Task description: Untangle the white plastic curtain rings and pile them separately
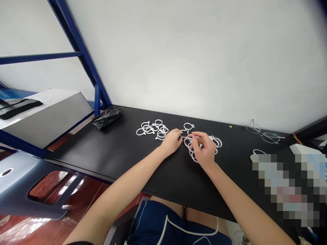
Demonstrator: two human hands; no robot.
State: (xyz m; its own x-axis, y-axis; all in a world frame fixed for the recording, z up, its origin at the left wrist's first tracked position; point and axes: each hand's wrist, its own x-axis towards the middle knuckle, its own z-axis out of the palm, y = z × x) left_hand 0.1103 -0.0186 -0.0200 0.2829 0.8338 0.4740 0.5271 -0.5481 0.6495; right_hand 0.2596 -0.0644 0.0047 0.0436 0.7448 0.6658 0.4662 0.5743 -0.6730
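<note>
My left hand point(172, 141) is closed over the black table, its fingertips gripping the left side of a white ring point(184, 133) that resembles a curtain ring with a small eyelet. Just right of it, my right hand point(205, 148) has thumb and forefinger pinched together near that ring's right side; whatever lies between them is too small to make out. Below and behind the right hand lies a group of white rings point(194, 158), partly hidden by it. One more white ring point(188, 126) rests just beyond the hands. Left of my left hand is a loose pile of white rings point(149, 128).
A crumpled black plastic bag point(106, 117) lies at the table's far left. Eyeglasses point(270, 137) and a blurred-out object point(283, 190) occupy the right side. Blue metal framing point(76, 41) rises at the left, and a white wall point(184, 61) borders the back edge.
</note>
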